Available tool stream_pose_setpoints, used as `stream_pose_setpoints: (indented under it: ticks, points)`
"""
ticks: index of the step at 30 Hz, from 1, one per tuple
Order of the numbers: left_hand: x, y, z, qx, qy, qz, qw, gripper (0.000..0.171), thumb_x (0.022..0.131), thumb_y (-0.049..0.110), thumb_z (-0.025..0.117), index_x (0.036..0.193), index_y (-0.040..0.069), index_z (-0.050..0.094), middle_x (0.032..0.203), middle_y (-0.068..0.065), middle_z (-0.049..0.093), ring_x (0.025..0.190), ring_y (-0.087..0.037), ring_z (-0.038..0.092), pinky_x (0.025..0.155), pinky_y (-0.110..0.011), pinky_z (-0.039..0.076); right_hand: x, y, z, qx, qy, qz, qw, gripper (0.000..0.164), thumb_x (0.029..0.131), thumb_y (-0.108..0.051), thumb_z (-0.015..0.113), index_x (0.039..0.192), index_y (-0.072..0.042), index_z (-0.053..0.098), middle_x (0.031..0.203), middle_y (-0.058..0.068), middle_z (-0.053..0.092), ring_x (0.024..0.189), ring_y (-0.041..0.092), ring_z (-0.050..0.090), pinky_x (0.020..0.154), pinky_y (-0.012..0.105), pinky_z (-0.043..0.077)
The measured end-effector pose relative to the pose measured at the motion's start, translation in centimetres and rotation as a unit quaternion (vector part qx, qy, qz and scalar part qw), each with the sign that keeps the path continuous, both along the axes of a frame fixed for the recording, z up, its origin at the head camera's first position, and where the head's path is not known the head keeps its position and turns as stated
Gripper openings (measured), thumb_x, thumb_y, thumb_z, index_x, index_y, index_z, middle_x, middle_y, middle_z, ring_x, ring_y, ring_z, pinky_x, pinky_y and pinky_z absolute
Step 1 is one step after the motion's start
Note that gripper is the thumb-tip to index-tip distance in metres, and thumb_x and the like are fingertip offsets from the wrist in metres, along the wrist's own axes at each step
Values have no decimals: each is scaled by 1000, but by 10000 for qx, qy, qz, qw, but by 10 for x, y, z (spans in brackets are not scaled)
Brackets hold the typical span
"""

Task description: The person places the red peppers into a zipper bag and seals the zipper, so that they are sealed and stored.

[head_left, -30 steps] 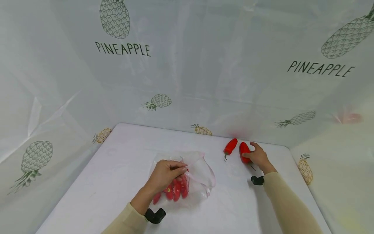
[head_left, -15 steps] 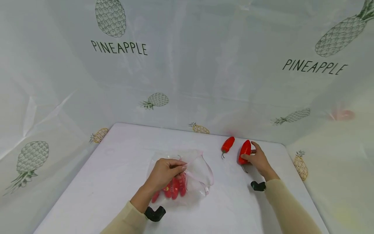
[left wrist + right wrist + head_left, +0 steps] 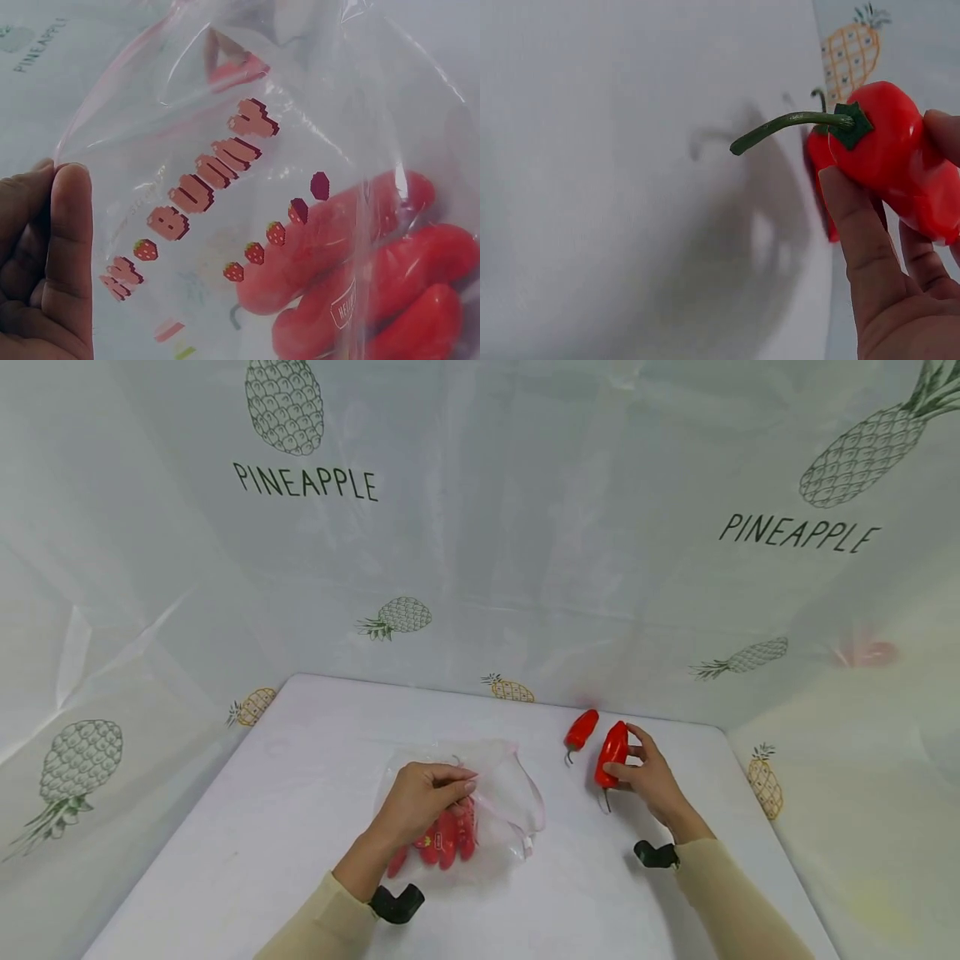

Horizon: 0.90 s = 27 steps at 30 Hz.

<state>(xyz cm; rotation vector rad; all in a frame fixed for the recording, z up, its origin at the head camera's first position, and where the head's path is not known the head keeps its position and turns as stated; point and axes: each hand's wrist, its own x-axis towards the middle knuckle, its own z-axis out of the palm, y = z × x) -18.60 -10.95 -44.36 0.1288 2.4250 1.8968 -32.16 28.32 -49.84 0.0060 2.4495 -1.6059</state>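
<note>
My left hand (image 3: 422,800) pinches the edge of a clear plastic zip bag (image 3: 120,217) printed with pink letters and small strawberries. Inside the bag lie several red peppers (image 3: 300,262), partly hidden by the hand in the head view. With thumb and fingers my right hand (image 3: 656,777) grips a glossy red pepper (image 3: 889,142), its curved green stem pointing toward me. The pepper's shadow on the table shows it raised off the surface. Just beyond and to its left, another red pepper (image 3: 582,730) lies on the table.
A white table (image 3: 315,760) stretches under both hands. Translucent sheeting (image 3: 480,527) with pineapple prints hangs along the table's back and sides. A blurred red shape (image 3: 866,653) shows on the right-hand sheeting.
My right hand has taken hold of the pepper, lifted it and moved it a little left toward the bag. The left hand keeps pinching the bag's edge.
</note>
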Motion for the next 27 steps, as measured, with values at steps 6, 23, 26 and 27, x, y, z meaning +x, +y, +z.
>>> stream_pose_setpoints:
  ticks: [6, 23, 26, 27]
  points:
    - [-1, 2, 0, 147, 26, 73, 9999, 21, 96, 17, 79, 115, 8, 82, 92, -15, 78, 78, -32, 76, 73, -30, 66, 15, -14, 15, -28, 360, 268, 9990, 104, 95, -18, 80, 170, -26, 9, 160, 24, 33, 138, 48, 46, 87, 45, 66]
    - [0, 4, 7, 172, 176, 275, 9993, 23, 97, 16, 78, 116, 3, 81, 85, -11, 77, 74, -30, 75, 70, -34, 66, 57, -56, 60, 390, 1054, 1050, 9881, 100, 89, -11, 83, 167, -19, 21, 149, 24, 46, 120, 43, 61, 81, 48, 67]
    - [0, 4, 8, 212, 155, 286, 9992, 24, 96, 15, 78, 116, 2, 80, 86, -12, 77, 74, -30, 76, 69, -29, 65, 63, -62, 67, 391, 1102, 1228, 9855, 100, 88, -10, 84, 167, -17, 23, 149, 25, 46, 120, 43, 61, 79, 47, 67]
    - [0, 4, 8, 223, 154, 282, 9992, 25, 96, 16, 78, 117, 2, 80, 86, -12, 78, 74, -30, 77, 69, -28, 65, 65, -63, 69, 399, 1091, 1273, 9850, 100, 87, -10, 85, 166, -17, 24, 149, 25, 47, 120, 43, 61, 78, 46, 67]
